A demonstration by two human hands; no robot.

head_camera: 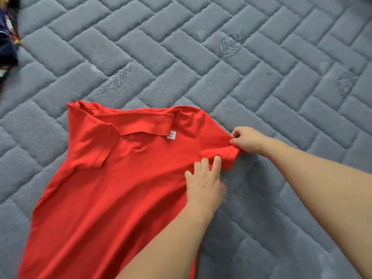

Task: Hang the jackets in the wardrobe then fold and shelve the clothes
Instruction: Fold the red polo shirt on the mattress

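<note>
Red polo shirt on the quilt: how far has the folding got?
Done: the red polo shirt lies spread on the grey quilted mattress, one sleeve folded in. In hand: the right hand pinches the other sleeve while the left hand presses the fabric. Left: body folds, shelving, and the dark clothes at far left.

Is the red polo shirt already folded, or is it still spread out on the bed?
Mostly spread: the red polo shirt lies flat; only its left sleeve is folded inward.

red polo shirt [112,188] | neck label [171,135] | print unreadable
</note>
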